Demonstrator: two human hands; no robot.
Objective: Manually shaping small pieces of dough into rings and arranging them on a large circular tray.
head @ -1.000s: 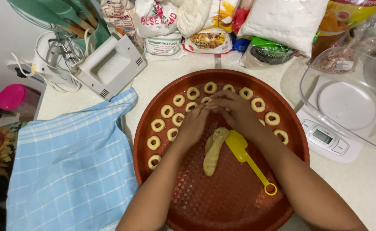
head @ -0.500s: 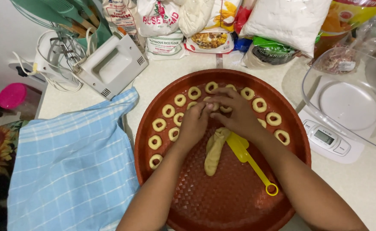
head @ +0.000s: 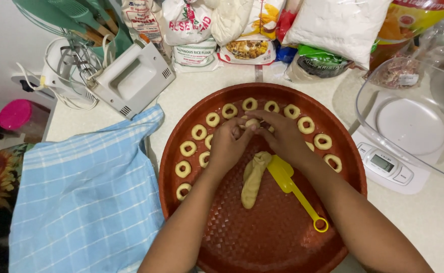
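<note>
Centrally, a small piece of dough (head: 252, 123) was pinched between the fingertips of both hands above the far half of a round, reddish-brown tray (head: 282, 247) with a woven texture. The left hand (head: 228, 145) was curled closed around the piece from its side, and the right hand (head: 282, 137) was closed on it from the other, the two hands touching. Just beneath the wrists, a log of dough (head: 253, 179) was laid on the tray, with a yellow scraper (head: 292, 187) just beside it, its handle angled toward the near right rim. Small dough rings (head: 199, 132) were set in an arc along the tray's far and left edges. A blue checked cloth (head: 85, 197) was spread to the left of the tray, partly under its rim. A white hand mixer (head: 131, 78) was seen beyond the cloth, bags of flour (head: 189, 30) were lined up along the back, and a white kitchen scale (head: 393, 162) carrying a clear bowl (head: 424, 96) was placed to the right.
</note>
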